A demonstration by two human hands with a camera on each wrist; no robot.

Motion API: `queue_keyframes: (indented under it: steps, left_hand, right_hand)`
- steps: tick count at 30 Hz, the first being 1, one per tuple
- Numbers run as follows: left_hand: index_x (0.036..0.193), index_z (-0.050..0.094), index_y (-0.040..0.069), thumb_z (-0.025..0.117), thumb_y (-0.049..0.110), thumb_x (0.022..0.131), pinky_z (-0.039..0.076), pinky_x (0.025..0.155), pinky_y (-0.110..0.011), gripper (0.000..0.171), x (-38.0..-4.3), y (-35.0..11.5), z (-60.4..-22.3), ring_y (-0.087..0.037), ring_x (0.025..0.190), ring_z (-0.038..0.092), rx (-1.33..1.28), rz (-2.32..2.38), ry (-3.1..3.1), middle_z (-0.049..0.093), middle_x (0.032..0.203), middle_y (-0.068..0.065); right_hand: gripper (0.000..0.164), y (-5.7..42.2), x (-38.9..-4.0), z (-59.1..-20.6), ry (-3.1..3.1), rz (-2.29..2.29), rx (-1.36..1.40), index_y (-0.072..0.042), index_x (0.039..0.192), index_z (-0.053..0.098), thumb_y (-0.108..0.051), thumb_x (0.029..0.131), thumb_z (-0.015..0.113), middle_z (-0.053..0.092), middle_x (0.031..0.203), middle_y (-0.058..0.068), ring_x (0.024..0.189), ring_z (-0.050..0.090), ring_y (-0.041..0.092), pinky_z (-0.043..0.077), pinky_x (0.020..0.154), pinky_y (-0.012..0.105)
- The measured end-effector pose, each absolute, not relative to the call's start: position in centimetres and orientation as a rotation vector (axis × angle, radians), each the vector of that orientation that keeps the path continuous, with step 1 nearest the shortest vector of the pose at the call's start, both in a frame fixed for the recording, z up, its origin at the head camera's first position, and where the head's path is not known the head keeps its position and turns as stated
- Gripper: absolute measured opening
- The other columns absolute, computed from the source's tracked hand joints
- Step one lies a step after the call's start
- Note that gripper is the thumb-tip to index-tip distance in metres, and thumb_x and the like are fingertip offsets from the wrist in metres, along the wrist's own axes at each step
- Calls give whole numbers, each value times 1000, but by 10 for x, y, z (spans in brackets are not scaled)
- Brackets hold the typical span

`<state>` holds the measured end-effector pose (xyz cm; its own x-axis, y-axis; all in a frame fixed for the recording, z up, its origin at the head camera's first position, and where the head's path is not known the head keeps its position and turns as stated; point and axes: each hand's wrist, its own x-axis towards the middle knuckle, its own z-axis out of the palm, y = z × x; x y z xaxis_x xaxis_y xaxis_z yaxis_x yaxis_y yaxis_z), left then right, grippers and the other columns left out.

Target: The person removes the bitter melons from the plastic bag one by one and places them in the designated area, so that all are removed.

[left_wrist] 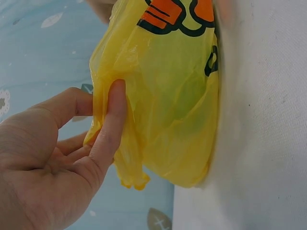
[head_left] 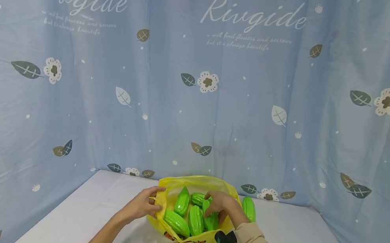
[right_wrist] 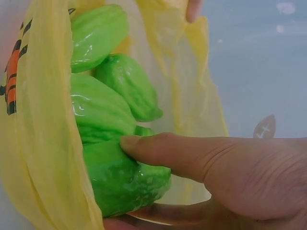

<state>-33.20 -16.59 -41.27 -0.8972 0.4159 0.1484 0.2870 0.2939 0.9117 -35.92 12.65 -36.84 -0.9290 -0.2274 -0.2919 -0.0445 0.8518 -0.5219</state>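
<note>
A yellow plastic bag [head_left: 199,182] lies with its mouth spread wide on the table. Several glossy green ridged gourds [head_left: 176,222], some with a pointed end, are inside it. My left hand [head_left: 140,206] pinches the bag's left rim; in the left wrist view the film [left_wrist: 108,100] runs between its fingers. Reaching into the bag from the right, my right hand [head_left: 223,203] grips one green gourd [right_wrist: 117,179], with the thumb on top and fingers below. Another gourd [right_wrist: 103,108] sits right against the held one. Part of the right fingers is hidden behind the held gourd.
One more green gourd [head_left: 248,209] lies outside the bag, just right of it and partly behind my right forearm. The white table [head_left: 294,231] is bounded at the back and sides by a blue curtain [head_left: 238,114] with leaf and flower prints.
</note>
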Motion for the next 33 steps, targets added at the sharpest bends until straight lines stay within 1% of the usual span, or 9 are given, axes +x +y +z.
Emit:
queue_keyframes:
  steps: [7,13,21,28,33]
  left_hand:
    - [148,33,-7,68,5,89,63,67,-37,69,-333,-166,-414,-28,100,67,652,1671,2432,54,125,-26]
    - [148,33,-7,67,4,89,63,67,-37,69,-333,-166,-413,-30,101,67,654,1670,2432,54,126,-27]
    - [148,32,-8,67,3,89,63,67,-37,69,-333,-166,-413,-31,101,68,660,1679,2422,54,127,-28]
    - [147,33,-8,67,4,89,63,66,-37,69,-335,-167,-414,-29,100,68,658,1676,2429,55,126,-28]
    - [147,33,-8,67,3,88,63,66,-37,69,-335,-167,-414,-28,98,68,655,1676,2424,56,125,-27]
  right_hand:
    - [61,131,-354,-362,2713,-746,-283,-13,137,52,-15,82,79,57,127,24,65,70,34,61,57,42]
    - [60,135,-352,-356,2668,-870,-327,-13,137,52,-14,83,78,54,132,22,64,69,33,62,59,43]
    - [58,137,-350,-350,2637,-978,-356,-16,136,52,-14,84,77,42,145,20,72,66,28,62,60,43]
    - [58,142,-348,-346,2615,-1035,-374,-17,137,52,-15,85,76,48,138,20,77,66,27,62,59,43]
    - [58,145,-346,-349,2616,-1065,-392,-18,137,52,-16,85,77,51,134,17,78,65,26,62,58,42]
